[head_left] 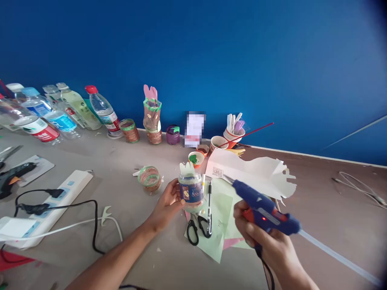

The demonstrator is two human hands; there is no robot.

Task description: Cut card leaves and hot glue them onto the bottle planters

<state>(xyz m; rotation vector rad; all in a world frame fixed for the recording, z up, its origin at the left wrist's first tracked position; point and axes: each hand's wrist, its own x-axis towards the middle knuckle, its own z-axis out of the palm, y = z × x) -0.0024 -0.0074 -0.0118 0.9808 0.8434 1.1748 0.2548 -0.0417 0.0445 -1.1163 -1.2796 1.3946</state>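
In the middle of the table, my left hand (167, 201) grips a cut plastic bottle piece (191, 191) with a dark blue label and a white paper cutout rising from its rim. My right hand (263, 235) is wrapped round the handle of a blue glue gun (261, 205). Its nozzle points left toward the bottle piece, apart from it. A red light shows on the gun's body, and a long pale glue stick (338, 253) sticks out of its back. Below the bottle piece lie black-handled scissors (193, 233) and a pen (209, 209) on pale green paper (222, 225).
Plastic bottles (104, 110) line the left back. Decorated containers (152, 121) and paper cups (219, 143) stand along the blue wall. A power strip (66, 197) with cords and another glue gun (15, 175) lie left. Torn white paper (250, 167) lies behind my right hand.
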